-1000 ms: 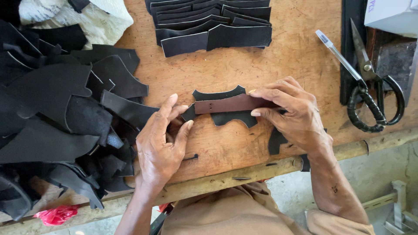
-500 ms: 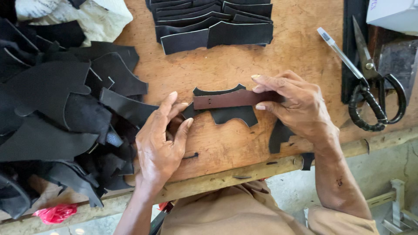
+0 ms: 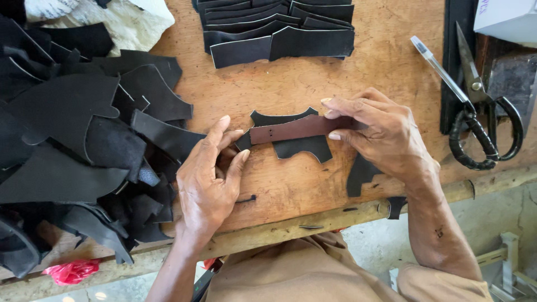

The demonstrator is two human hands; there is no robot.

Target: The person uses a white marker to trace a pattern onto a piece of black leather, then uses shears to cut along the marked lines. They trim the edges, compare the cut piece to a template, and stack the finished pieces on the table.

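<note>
Worn wooden workbench (image 3: 313, 184) seen from above, its near edge trimmed with a rough wooden strip; the person's tan-clothed lap shows just below it.

Nearest the edge, the left hand (image 3: 210, 179) lies on the bench, fingers loosely together, thumb and forefinger tips pinching the left end of a brown leather strap (image 3: 296, 128). The right hand (image 3: 383, 134) closes its fingertips on the strap's right end, so the strap is stretched flat between both hands. It lies across a black leather cut-out with curved notches (image 3: 296, 146), which rests on the bench beneath it; holding both ends seems meant to keep the strap lined up over that piece. Another black scrap (image 3: 358, 176) lies partly under the right wrist.

To the left, touching the left hand's back, a loose heap of black leather pieces (image 3: 72, 145) spreads over the bench, within easy reach. A bit of red plastic (image 3: 72, 271) shows by the lower left edge.

Further right, well apart from the strap, large black-handled scissors (image 3: 481, 112) lie beside a clear pen (image 3: 439, 70), both pointing away.

Farthest off, a neat overlapping stack of black leather panels (image 3: 279, 28) sits at the top centre, apparently sorted apart from the heap. White cloth (image 3: 117, 19) lies at the top left, and a white box corner (image 3: 506, 19) at the top right.
</note>
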